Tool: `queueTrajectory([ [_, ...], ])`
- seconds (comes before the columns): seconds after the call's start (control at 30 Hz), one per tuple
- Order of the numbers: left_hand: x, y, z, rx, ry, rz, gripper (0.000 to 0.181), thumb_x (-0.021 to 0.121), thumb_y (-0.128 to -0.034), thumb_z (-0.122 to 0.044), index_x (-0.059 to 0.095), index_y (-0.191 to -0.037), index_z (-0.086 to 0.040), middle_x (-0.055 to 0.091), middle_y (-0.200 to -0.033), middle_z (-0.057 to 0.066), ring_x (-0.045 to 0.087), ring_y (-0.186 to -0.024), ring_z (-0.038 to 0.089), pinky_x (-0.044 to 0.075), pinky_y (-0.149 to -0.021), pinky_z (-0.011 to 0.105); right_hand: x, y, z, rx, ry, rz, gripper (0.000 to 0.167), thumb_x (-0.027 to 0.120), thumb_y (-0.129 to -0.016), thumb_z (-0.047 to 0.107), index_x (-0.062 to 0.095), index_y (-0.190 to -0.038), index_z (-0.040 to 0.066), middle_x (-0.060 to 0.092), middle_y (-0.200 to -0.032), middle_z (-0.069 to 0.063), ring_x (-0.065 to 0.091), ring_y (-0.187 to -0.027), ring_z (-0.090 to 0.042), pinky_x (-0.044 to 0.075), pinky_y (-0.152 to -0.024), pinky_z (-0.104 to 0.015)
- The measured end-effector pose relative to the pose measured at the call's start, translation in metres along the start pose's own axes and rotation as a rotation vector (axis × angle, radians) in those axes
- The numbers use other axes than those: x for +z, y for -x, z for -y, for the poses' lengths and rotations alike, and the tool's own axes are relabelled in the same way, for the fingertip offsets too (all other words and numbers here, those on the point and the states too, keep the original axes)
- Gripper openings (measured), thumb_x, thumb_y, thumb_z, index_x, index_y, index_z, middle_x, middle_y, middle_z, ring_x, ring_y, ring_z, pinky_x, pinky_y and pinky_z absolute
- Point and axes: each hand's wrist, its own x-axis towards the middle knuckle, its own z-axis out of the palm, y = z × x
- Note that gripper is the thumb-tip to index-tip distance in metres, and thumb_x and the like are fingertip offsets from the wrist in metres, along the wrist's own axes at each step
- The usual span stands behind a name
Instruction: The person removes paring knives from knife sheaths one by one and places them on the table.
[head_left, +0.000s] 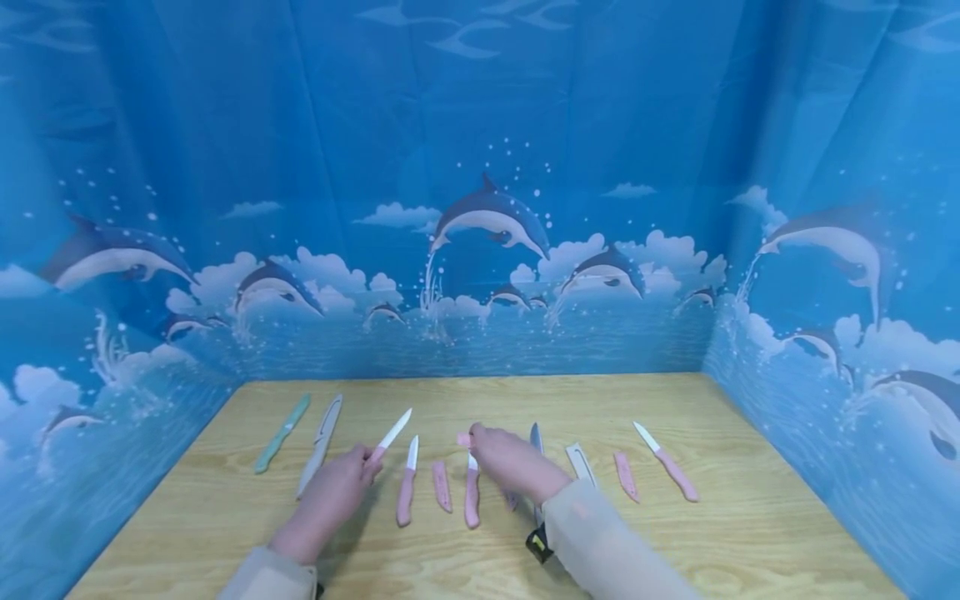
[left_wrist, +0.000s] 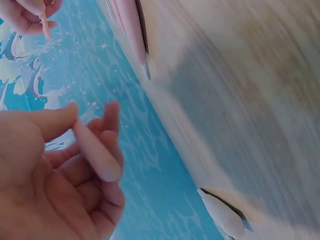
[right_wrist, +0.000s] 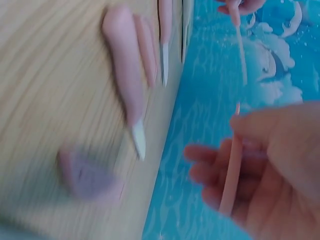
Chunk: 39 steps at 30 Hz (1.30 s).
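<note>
My left hand point(head_left: 336, 493) pinches a small pink-handled knife point(head_left: 393, 430) by its handle, the bare blade pointing up and away. In the left wrist view its pink handle point(left_wrist: 97, 155) lies between thumb and fingers. My right hand point(head_left: 506, 457) holds a pink blade sheath point(head_left: 462, 439) clear of the table; the right wrist view shows the sheath point(right_wrist: 231, 175) pinched edge-on. Below the right hand lies a pink-handled knife point(head_left: 472, 502), its blade partly hidden. Between the hands are another pink-handled knife point(head_left: 406, 497) and a pink sheath point(head_left: 442, 486).
At left lie a green knife point(head_left: 282, 435) and a pale knife in its sheath point(head_left: 325, 435). A dark-bladed knife point(head_left: 536, 437) and another pink sheath point(head_left: 512, 501) are partly covered by my right arm. Farther right are a white sheath point(head_left: 579, 462), a pink sheath point(head_left: 626, 477) and a pink-handled knife point(head_left: 677, 475).
</note>
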Motion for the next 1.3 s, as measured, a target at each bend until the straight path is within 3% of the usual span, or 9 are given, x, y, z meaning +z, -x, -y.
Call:
queueTrajectory([
  [0.1,0.000,-0.001,0.003,-0.056,0.008,0.057,0.023,0.055,-0.0984,-0.025,0.061,-0.096,-0.003,0.053,-0.066,0.002,0.049,-0.058,0.016,0.042,-0.051,0.031,0.004,-0.005,0.010,0.052,-0.046,-0.046,0.036,0.037,-0.106,0.027,0.052,-0.123,0.000,0.069,-0.097,-0.009,0.067,-0.097,-0.026,0.055,-0.085,-0.038],
  [0.23,-0.001,0.000,0.006,-0.064,-0.007,0.080,0.027,0.051,-0.0994,-0.027,0.061,-0.091,-0.003,0.053,-0.066,0.003,0.050,-0.059,0.017,0.044,-0.054,0.033,0.012,-0.013,0.024,0.065,-0.042,-0.075,0.032,0.049,-0.102,0.024,0.053,-0.118,-0.002,0.063,-0.075,-0.003,0.067,-0.083,-0.024,0.057,-0.080,-0.034],
  [0.53,0.002,-0.006,0.018,-0.065,0.053,0.075,0.028,0.052,-0.0979,-0.023,0.059,-0.077,-0.005,0.051,-0.063,0.004,0.046,-0.056,0.017,0.040,-0.052,0.030,0.029,-0.038,0.058,0.116,-0.108,-0.103,0.018,0.062,-0.094,0.018,0.062,-0.097,0.000,0.065,-0.105,-0.016,0.059,-0.065,-0.018,0.056,-0.081,-0.035],
  [0.67,0.001,-0.009,0.026,-0.086,0.072,0.071,0.030,0.052,-0.0973,-0.022,0.059,-0.074,-0.004,0.051,-0.063,0.004,0.045,-0.055,0.017,0.039,-0.051,0.029,0.034,-0.054,0.075,0.136,-0.084,-0.100,0.021,0.064,-0.092,0.021,0.068,-0.081,0.004,0.070,-0.095,-0.009,0.065,-0.074,-0.020,0.055,-0.070,-0.030],
  [0.8,0.000,-0.008,0.033,-0.124,0.115,0.092,0.033,0.053,-0.0975,-0.023,0.061,-0.071,-0.004,0.049,-0.059,0.003,0.044,-0.053,0.016,0.038,-0.051,0.028,0.040,-0.062,0.095,0.132,-0.123,-0.028,0.032,0.062,-0.094,0.024,0.067,-0.068,0.006,0.073,-0.070,-0.003,0.068,-0.088,-0.015,0.052,-0.082,-0.023],
  [0.9,0.000,-0.005,0.037,-0.131,0.099,0.083,0.035,0.054,-0.0967,-0.022,0.059,-0.067,-0.005,0.049,-0.057,0.002,0.044,-0.052,0.016,0.038,-0.049,0.028,0.047,-0.066,0.107,0.153,-0.206,0.010,0.035,0.059,-0.095,0.024,0.061,-0.066,0.005,0.063,-0.048,-0.008,0.068,-0.072,-0.012,0.050,-0.085,-0.022],
  [1.07,-0.003,-0.003,0.041,-0.147,0.054,0.102,0.038,0.055,-0.0967,-0.023,0.054,-0.062,-0.007,0.049,-0.052,0.002,0.044,-0.047,0.015,0.037,-0.047,0.028,0.062,-0.074,0.117,0.278,-0.348,-0.024,0.036,0.059,-0.095,0.031,0.052,-0.067,0.010,0.060,-0.052,-0.009,0.058,-0.037,-0.018,0.048,-0.097,-0.040],
  [1.17,-0.004,-0.003,0.040,-0.176,0.030,0.137,0.038,0.056,-0.0968,-0.024,0.053,-0.062,-0.007,0.050,-0.050,0.003,0.045,-0.046,0.015,0.038,-0.047,0.028,0.072,-0.078,0.118,0.277,-0.369,-0.062,0.037,0.058,-0.094,0.028,0.049,-0.063,0.010,0.056,-0.063,-0.006,0.053,-0.032,-0.021,0.056,-0.080,-0.041],
  [1.3,-0.005,-0.001,0.039,-0.198,0.001,0.171,0.034,0.059,-0.0944,-0.022,0.054,-0.066,-0.005,0.052,-0.058,0.005,0.048,-0.053,0.018,0.040,-0.051,0.030,0.080,-0.080,0.120,0.137,-0.192,-0.119,0.033,0.061,-0.092,0.021,0.053,-0.061,0.012,0.055,-0.066,0.000,0.051,-0.048,-0.011,0.048,-0.055,-0.024],
])
